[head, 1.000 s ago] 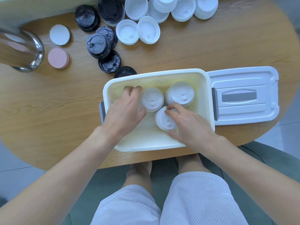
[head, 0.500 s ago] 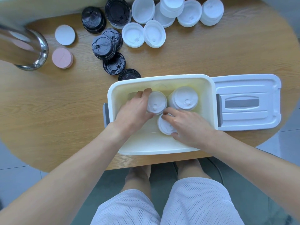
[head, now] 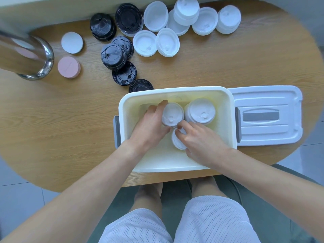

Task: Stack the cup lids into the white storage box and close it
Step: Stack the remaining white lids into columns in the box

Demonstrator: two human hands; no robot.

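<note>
While both hands work inside the white storage box (head: pixel 177 166), the step looks like settling lid stacks. Curled left hand (head: pixel 152 126) cups the middle stack (head: pixel 172 114); right hand (head: pixel 199 137) pinches the near stack (head: pixel 177 142), mostly hiding it. Next, black lids (head: pixel 114 56) and white lids (head: pixel 188 20) on the tabletop (head: pixel 228 64) need fetching. Box lid (head: pixel 266 116) lies alongside.
</note>
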